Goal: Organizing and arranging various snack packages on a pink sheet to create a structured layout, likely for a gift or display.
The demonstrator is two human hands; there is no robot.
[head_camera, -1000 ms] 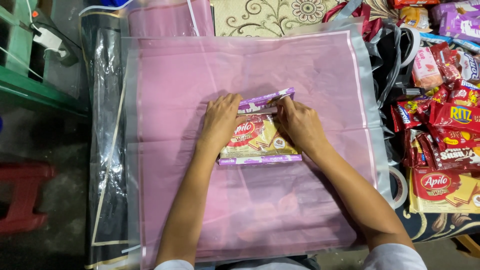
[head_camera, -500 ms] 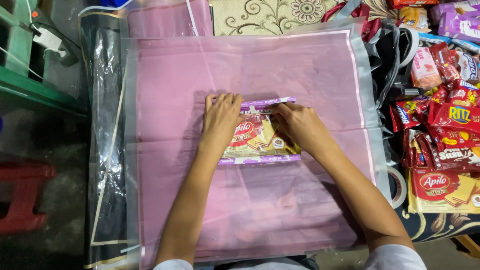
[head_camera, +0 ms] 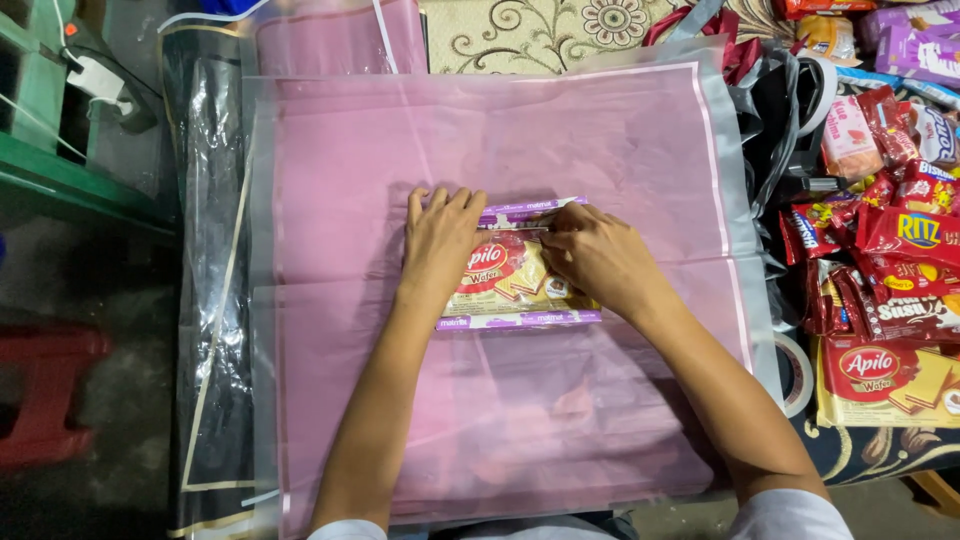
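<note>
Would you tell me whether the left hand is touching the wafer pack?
Touching: the head view shows the left hand lying flat on the wafer pack.

Right edge: heap of red snack packets (head_camera: 890, 235), tape roll (head_camera: 795, 372)
Top: floral patterned mat (head_camera: 540, 35)
Left: green shelf frame (head_camera: 45, 150), red stool (head_camera: 45, 405)

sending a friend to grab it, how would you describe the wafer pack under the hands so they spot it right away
Find the big pink wrapping sheet spread in the middle of the view. At its centre lies a flat yellow wafer pack with a red oval on it, the left hand and right hand resting on it. Unlike the similar pack in the snack pile at the right, it has purple strips along its edges.
</note>
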